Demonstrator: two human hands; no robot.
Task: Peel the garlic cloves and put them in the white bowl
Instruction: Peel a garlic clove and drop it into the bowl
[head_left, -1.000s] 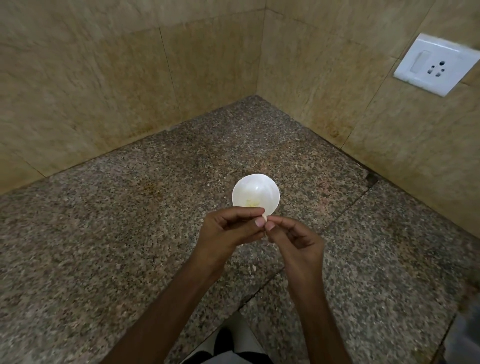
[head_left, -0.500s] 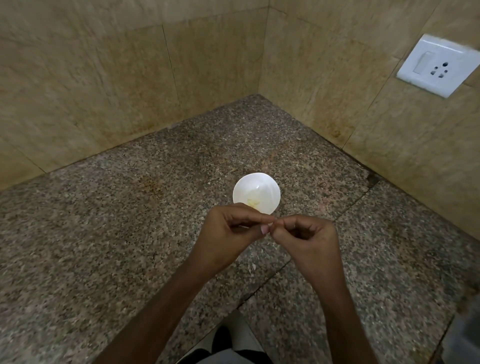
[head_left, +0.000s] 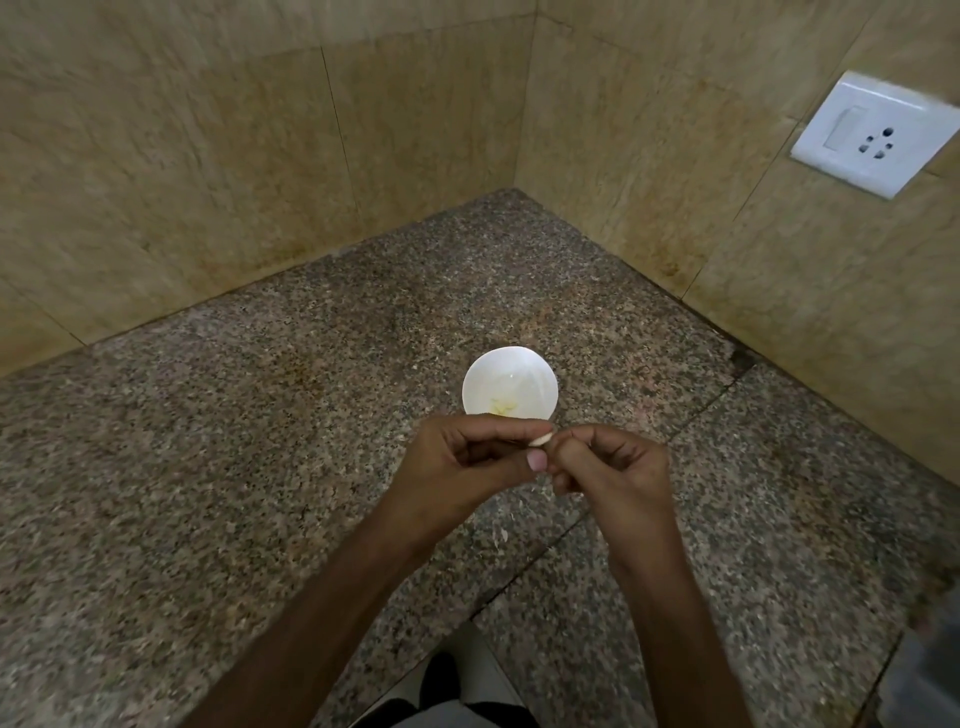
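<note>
One white bowl (head_left: 480, 376) stands on the speckled granite table (head_left: 260, 467), out from the far corner where the two tiled walls meet. A few pale yellowish pieces lie in its bottom; how many cannot be told.

Two hands meet just on the near side of the bowl, above the table. One garlic clove (head_left: 542, 440), small and whitish, is held between them. The left hand (head_left: 457, 457) pinches it with thumb and forefinger, the other fingers (head_left: 537, 460) curled in. The right hand (head_left: 613, 467) has its fingers bunched tight at the clove's other end, pinching it too.

One small pale scrap (head_left: 501, 535) lies on the table below the hands. One white socket plate (head_left: 878, 135) sits on the right wall.
</note>
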